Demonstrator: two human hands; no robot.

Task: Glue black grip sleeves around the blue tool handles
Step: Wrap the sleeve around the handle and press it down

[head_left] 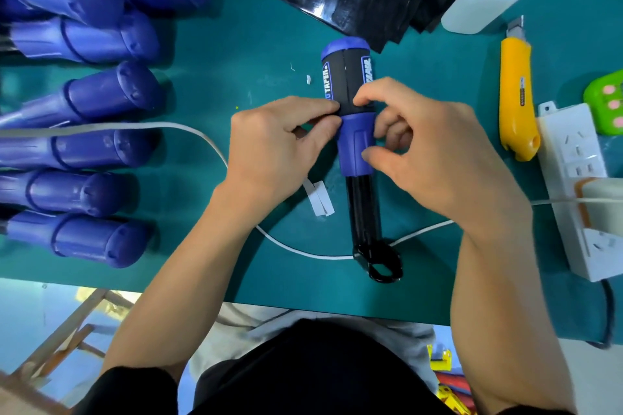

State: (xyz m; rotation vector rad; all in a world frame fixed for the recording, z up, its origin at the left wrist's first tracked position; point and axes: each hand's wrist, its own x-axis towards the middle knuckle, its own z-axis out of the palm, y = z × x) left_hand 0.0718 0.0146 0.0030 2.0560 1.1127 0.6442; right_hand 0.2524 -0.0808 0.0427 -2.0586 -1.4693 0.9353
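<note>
While left hand and right hand grip blue handle, black sleeve wraps it.

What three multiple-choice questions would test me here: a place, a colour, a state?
1. Where lies the squeeze bottle? A) just beyond the knife B) among spare handles C) in a hand
2. Knife colour? A) red B) yellow C) black
3. The black sleeve is: A) flat on the table B) in a stack C) wrapped round the handle
Answers: A, it lies past the knife's blade end; B, its body is yellow; C, the left hand and right hand hold the handle it wraps.
</note>
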